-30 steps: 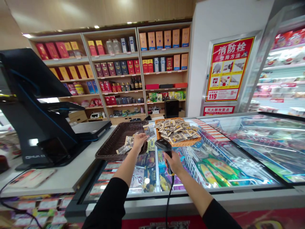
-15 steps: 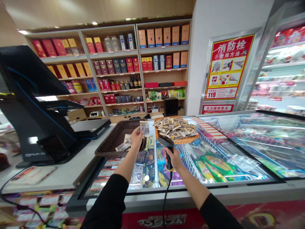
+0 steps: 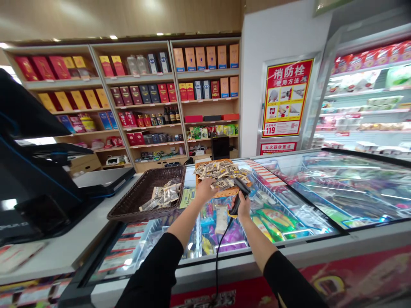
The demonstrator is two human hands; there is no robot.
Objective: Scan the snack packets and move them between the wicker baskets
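My right hand [image 3: 243, 206] is wrapped around a black handheld barcode scanner [image 3: 238, 201], its head tilted up and its cable hanging down over the freezer front. At the near left edge of an orange wicker basket [image 3: 226, 193], my left hand [image 3: 205, 190] has its fingers closed at the edge of a small clear-and-brown packet [image 3: 222, 185]; the fingertips are partly hidden. Similar packets [image 3: 218, 170] are heaped in that basket. To the left, a dark brown wicker basket [image 3: 126, 209] holds a smaller pile of the same packets [image 3: 167, 194].
Both baskets rest on a glass-topped chest freezer [image 3: 205, 252] with wire bins of packaged goods inside. A checkout terminal [image 3: 28, 171] and a flat scale [image 3: 102, 179] stand on the left counter. Shelves of boxes [image 3: 144, 92] line the back wall.
My left hand has let go of a packet over the brown basket and moved right to the orange basket. The scanner has turned and shifted slightly right. The view has swung right.
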